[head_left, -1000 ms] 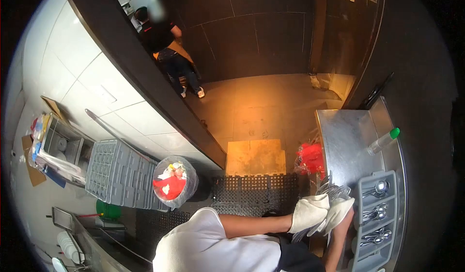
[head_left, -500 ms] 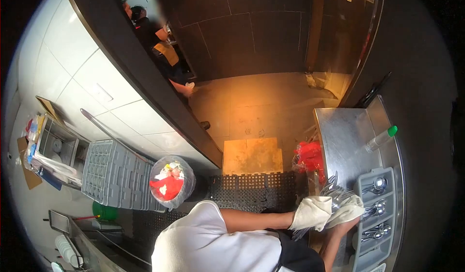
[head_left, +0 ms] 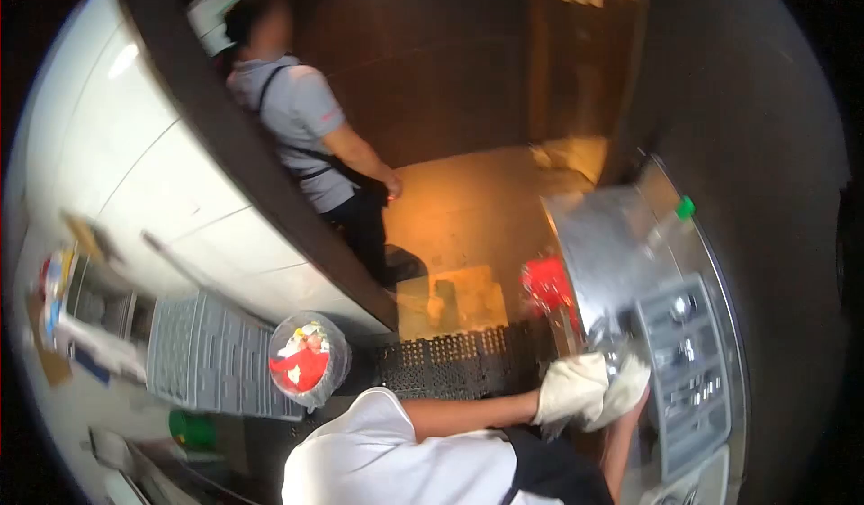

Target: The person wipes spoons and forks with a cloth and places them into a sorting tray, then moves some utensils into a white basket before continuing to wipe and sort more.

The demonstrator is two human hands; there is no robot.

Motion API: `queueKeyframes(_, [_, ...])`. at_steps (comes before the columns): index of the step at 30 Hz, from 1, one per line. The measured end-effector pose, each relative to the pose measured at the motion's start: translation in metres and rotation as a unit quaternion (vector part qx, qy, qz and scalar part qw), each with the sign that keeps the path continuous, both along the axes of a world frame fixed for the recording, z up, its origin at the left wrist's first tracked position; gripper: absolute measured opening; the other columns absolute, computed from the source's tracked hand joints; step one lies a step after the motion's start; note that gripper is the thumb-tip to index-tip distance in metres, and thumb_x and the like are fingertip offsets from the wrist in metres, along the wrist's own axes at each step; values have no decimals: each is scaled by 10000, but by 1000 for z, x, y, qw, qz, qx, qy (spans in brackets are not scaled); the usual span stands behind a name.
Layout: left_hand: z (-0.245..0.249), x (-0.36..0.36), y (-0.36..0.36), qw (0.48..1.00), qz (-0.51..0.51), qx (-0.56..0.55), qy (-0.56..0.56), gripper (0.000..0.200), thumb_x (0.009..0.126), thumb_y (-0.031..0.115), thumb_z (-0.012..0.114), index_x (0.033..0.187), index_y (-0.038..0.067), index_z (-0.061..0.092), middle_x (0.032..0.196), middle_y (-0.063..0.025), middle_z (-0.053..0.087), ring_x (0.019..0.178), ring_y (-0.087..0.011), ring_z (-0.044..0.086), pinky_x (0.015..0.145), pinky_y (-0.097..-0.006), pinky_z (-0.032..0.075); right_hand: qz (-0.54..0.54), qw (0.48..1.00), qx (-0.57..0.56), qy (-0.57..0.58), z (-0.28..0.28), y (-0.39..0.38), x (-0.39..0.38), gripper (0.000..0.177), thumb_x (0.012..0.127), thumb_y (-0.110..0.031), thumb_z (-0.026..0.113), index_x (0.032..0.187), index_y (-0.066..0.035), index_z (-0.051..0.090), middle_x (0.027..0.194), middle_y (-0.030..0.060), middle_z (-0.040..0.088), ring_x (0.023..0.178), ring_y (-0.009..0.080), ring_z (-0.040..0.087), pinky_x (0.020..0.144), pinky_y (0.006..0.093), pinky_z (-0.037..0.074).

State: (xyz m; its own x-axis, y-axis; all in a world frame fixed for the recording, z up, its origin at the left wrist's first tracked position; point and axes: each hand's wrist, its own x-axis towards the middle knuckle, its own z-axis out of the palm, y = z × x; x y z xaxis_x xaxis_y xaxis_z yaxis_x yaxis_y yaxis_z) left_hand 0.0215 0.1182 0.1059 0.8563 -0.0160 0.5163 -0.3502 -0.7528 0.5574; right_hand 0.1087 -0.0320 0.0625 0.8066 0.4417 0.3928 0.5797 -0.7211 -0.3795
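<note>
My left hand [head_left: 571, 390], covered by a cream cloth, is wrapped round a bundle of metal cutlery [head_left: 612, 345]. Another part of the cloth [head_left: 628, 392] covers my right hand [head_left: 635, 404], which closes on the same bundle from the right. The cutlery pokes out above and below the cloth, blurred by motion. Just right of my hands lies a grey cutlery tray [head_left: 652, 361] with spoons and other shiny pieces in its compartments. Both hands are at the near left edge of the steel counter [head_left: 598, 235].
A person [head_left: 306, 136] in a grey shirt and dark apron stands in the doorway. A bottle with a green cap [head_left: 686, 208] is on the counter, with red plastic [head_left: 545, 284] beside it. At left are a lined bin [head_left: 337, 361] and stacked grey racks [head_left: 211, 352].
The camera view has shifted. A person in a grey shirt now stands in the doorway, where a person in dark clothes was farther back. My hands still hold the cloth-wrapped cutlery.
</note>
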Motion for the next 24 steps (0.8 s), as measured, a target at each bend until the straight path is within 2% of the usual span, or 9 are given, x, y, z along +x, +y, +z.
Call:
queueKeyframes(1, [15, -2, -8, 998, -37, -34, 28, 71, 698, 130, 617, 711, 64, 596, 695, -90, 562, 655, -241, 580, 553, -366, 453, -44, 997, -26, -59, 3, -2, 3, 183, 906, -183, 493, 985, -40, 576, 905, 144, 613, 799, 309, 602, 673, 381, 482])
queueKeyframes(2, [30, -3, -16, 993, -70, -68, 58, 55, 697, 112, 615, 709, 59, 604, 658, -76, 556, 612, -225, 572, 540, -350, 449, 26, 937, 285, 200, -9, -16, 6, 123, 881, -146, 518, 939, -49, 565, 837, 85, 581, 734, 215, 579, 596, 339, 472])
queueKeyframes(3, [37, -6, -19, 975, -124, -96, 155, 51, 728, 104, 607, 715, 55, 608, 616, -53, 546, 567, -187, 555, 521, -324, 437, 29, 713, 601, 359, -22, -29, 9, 65, 856, -109, 543, 893, -58, 554, 768, 27, 549, 669, 122, 556, 518, 296, 463])
queueKeyframes(4, [42, -8, -23, 946, -164, -118, 253, 61, 760, 95, 600, 720, 50, 612, 573, -30, 537, 522, -149, 538, 503, -297, 426, -68, 880, 418, 213, -5, -34, 3, 155, 919, -87, 482, 952, -25, 620, 815, 47, 627, 705, 148, 591, 631, 241, 488])
queueKeyframes(5, [24, -5, -27, 925, -163, -136, 316, 72, 759, 111, 596, 723, 51, 612, 618, -53, 552, 560, -152, 547, 521, -299, 430, -73, 893, 403, 186, -24, -44, 6, 180, 899, -77, 493, 991, -19, 637, 837, 55, 644, 721, 154, 603, 664, 253, 501])
queueKeyframes(11, [-27, 6, -59, 948, -70, -244, 191, 95, 844, 127, 600, 802, 63, 654, 796, -55, 631, 659, -138, 579, 578, -325, 460, -89, 734, 551, 386, 14, -38, -63, 146, 947, -125, 525, 1021, -18, 589, 929, 59, 626, 841, 147, 594, 723, 302, 493])
queueKeyframes(16, [-78, 4, -70, 830, -46, -441, 340, 153, 871, 94, 574, 726, 52, 601, 680, -23, 575, 610, -82, 563, 523, -259, 439, -152, 680, 585, 416, -14, -99, -45, 138, 943, -120, 529, 989, -25, 619, 840, 38, 633, 700, 96, 593, 583, 262, 488])
queueKeyframes(19, [-66, 10, -77, 639, -84, -648, 406, 213, 866, 62, 527, 656, 36, 556, 596, -54, 549, 533, -112, 544, 495, -248, 425, -214, 695, 569, 383, -36, -139, -44, 138, 939, -128, 530, 973, -35, 627, 820, 21, 624, 686, 99, 598, 572, 265, 494])
queueKeyframes(24, [-20, 6, -85, 708, -181, -579, 362, 147, 821, 77, 505, 680, 39, 523, 621, -61, 490, 573, -161, 528, 532, -298, 429, -223, 608, 637, 417, -64, -214, -39, 186, 955, -195, 505, 956, -54, 626, 774, 39, 616, 661, 153, 614, 558, 290, 510])
